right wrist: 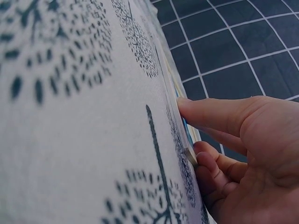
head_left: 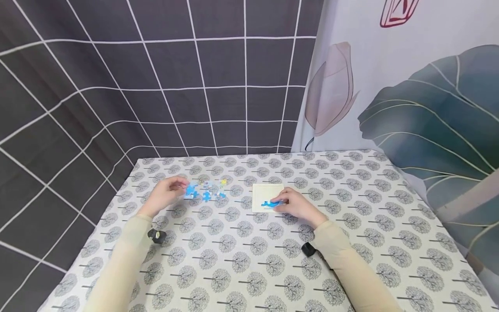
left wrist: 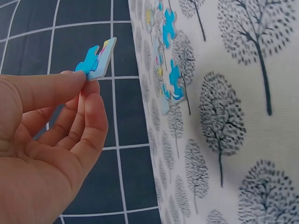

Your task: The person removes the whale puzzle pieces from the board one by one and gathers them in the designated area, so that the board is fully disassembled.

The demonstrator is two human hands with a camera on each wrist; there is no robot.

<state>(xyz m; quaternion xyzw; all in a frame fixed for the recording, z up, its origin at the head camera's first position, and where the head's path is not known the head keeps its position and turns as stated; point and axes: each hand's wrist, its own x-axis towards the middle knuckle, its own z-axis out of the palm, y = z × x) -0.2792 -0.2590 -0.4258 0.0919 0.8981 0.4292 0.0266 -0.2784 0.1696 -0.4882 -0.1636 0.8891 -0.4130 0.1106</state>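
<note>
Over the left side of the table, my left hand (head_left: 165, 193) pinches jigsaw puzzle pieces between thumb and fingertips. One of these puzzle pieces (left wrist: 88, 60) is plain blue in the left wrist view; a paler one with yellow and pink overlaps it. At centre lies a cream puzzle tray (head_left: 259, 192) with a few blue pieces (head_left: 267, 203) near its lower edge. My right hand (head_left: 298, 206) is at the tray's right side, thumb and fingers bent about a blue piece there. In the right wrist view the thumb (right wrist: 210, 112) hides much of that piece, and curled fingers touch the tray's corner.
Loose puzzle pieces (head_left: 206, 196), blue with some yellow and white, lie scattered just right of my left hand. A tree-print cloth (head_left: 234, 242) covers the table. A dark grid curtain (head_left: 218, 65) and a flower-print curtain (head_left: 351, 130) hang behind it.
</note>
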